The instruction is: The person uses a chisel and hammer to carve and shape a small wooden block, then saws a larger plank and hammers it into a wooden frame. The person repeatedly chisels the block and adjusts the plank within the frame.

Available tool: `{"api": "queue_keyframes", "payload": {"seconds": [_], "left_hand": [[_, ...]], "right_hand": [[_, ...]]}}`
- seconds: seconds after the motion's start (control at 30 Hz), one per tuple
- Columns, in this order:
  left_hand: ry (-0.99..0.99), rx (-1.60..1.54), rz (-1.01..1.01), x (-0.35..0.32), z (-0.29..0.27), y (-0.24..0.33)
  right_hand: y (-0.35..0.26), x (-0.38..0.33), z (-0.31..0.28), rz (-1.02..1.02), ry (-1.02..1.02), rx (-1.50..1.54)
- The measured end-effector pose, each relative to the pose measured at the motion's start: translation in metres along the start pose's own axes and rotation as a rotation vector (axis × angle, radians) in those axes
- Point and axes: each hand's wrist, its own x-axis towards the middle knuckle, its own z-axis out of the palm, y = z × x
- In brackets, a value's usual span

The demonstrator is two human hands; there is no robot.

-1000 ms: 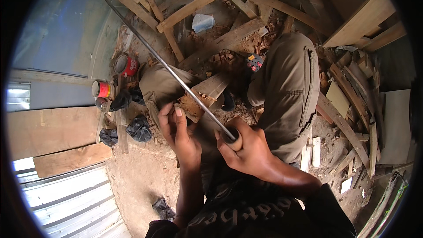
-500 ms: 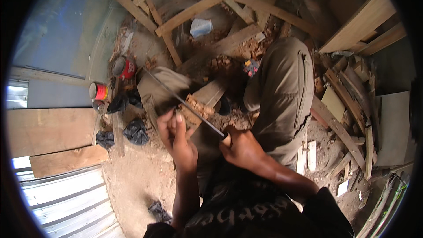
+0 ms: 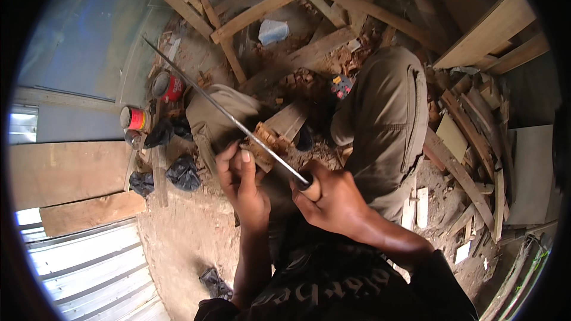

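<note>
My right hand (image 3: 336,199) is closed around the pale wooden handle (image 3: 311,190) of a long, thin file (image 3: 220,108). The file's dark metal shaft slants up and to the left, past my left knee, and its tip shows near the blue wall. Below the shaft, my left hand (image 3: 244,187) grips a carved, light brown piece of wood (image 3: 267,139) with thumb and fingers. The shaft crosses over this wood; whether they touch, I cannot tell. Part of the wood is hidden behind the shaft and my fingers.
Beyond my knees stands a wooden frame (image 3: 262,13) above scraps and a pale blue block (image 3: 273,32). Left are a red can (image 3: 173,88), a red-and-yellow can (image 3: 135,120) and black plastic bags (image 3: 183,173). Offcuts and boards (image 3: 470,122) are heaped on the right.
The file has swung so that its tip reaches farther up and left, and more of its handle shows. My right hand has shifted slightly; my left still holds the carved wood.
</note>
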Motion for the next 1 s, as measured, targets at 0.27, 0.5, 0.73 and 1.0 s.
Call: {"api": "queue_keyframes", "payload": {"seconds": [0.27,0.5,0.73,1.0], "left_hand": [[0.042,-0.007,-0.029,-0.008,0.002,-0.002],[0.112,0.087,-0.023,-0.006,-0.001,-0.007],[0.05,0.148,0.091,-0.014,0.001,-0.013],[-0.234,0.208,0.189,-0.04,0.029,-0.028]], "right_hand": [[-0.005,0.004,-0.006,0.134,-0.1,-0.155],[-0.007,0.0,-0.004,0.188,-0.116,-0.191],[-0.006,-0.007,-0.013,0.076,-0.14,0.057],[0.022,-0.02,-0.037,0.113,-0.026,-0.5]]}}
